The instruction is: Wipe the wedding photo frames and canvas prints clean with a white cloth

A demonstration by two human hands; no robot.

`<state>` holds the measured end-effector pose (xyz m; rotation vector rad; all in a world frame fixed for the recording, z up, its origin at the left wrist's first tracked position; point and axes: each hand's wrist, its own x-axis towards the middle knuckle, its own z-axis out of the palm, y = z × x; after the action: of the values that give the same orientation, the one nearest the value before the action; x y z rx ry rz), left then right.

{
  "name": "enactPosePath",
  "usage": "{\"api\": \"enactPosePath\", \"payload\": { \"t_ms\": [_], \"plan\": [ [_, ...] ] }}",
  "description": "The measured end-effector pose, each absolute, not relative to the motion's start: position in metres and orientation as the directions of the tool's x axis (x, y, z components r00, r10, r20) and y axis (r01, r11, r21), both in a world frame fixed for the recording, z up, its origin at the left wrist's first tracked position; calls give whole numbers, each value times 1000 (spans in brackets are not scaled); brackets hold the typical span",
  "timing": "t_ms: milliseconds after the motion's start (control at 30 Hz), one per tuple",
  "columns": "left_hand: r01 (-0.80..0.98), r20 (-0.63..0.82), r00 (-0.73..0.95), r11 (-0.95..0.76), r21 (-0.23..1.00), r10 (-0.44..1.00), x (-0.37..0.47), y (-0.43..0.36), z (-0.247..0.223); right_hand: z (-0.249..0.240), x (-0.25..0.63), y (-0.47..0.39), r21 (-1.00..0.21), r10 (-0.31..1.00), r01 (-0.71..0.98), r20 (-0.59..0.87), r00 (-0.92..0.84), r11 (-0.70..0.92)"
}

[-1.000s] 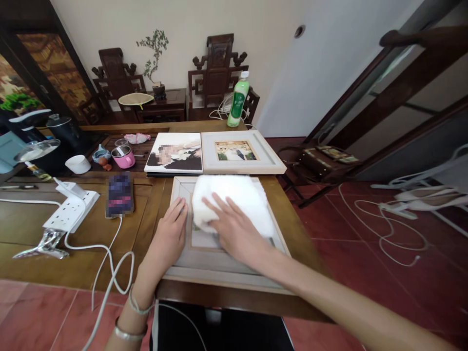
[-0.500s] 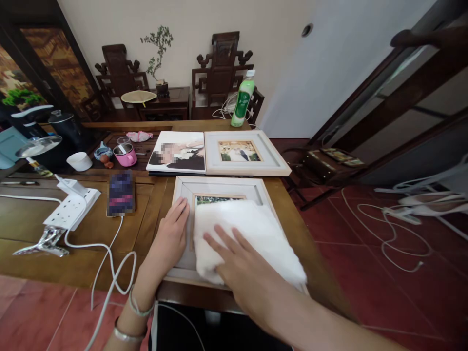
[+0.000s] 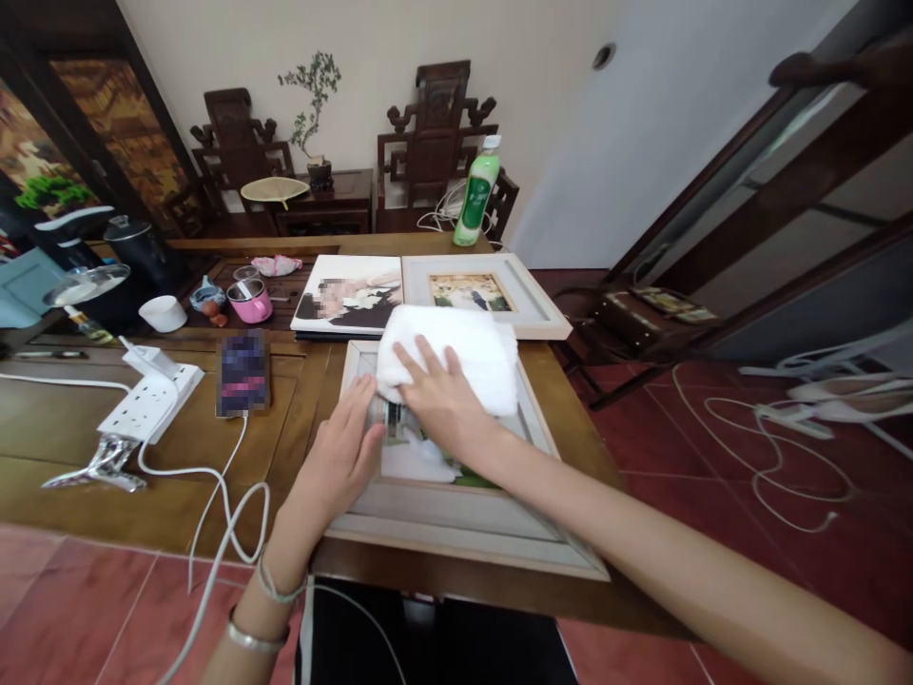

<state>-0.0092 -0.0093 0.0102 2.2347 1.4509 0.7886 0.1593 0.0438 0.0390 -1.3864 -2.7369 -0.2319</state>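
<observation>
A picture frame with a pale wooden border and wide grey mat lies face up on the table before me. My right hand rests flat, fingers spread, on a thick folded white cloth, pressing it over the frame's far part. The cloth overlaps the far edge and hides much of the picture. On the frame's left border lies my left hand, fingers stretched out and thumb apart, its fingertips near the cloth's left corner.
Behind lie a photo panel and a second frame, with a green bottle beyond. To the left are a charging phone, a power strip with loose white cables, and a pink mug. The wooden table ends at right.
My right hand has slid the white cloth away from me, toward the frame's far edge, uncovering the lower picture and mat. My left hand stays on the left border, its thumb now spread.
</observation>
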Motion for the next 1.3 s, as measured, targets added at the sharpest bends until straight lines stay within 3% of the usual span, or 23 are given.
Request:
{"api": "enactPosePath", "payload": {
  "t_ms": [133,267,367,533,733,900,1100,1300],
  "plan": [
    [643,271,311,-412,645,911,-12,-11,12,34,140,34,142,766,771,100,-635,620],
    [608,306,342,-458,649,888,-15,-11,9,34,133,-13,57,714,714,14,-700,698],
    [590,348,353,-495,638,868,-17,-10,7,33,133,-43,-28,686,685,29,-727,728],
    [684,278,294,-404,608,914,-14,-7,6,30,146,-61,-92,650,644,56,-758,759],
    [741,262,355,-441,507,897,-15,-2,-1,14,214,-75,29,670,693,232,-705,720],
    [759,302,348,-456,465,888,-16,1,-12,13,254,-87,97,712,756,277,-645,647],
    [752,309,329,-446,486,892,-14,3,-14,11,192,-86,17,653,716,394,-646,698],
    [751,278,326,-426,504,904,-15,1,-9,9,152,-89,11,638,715,442,-630,699]
  ]
}}
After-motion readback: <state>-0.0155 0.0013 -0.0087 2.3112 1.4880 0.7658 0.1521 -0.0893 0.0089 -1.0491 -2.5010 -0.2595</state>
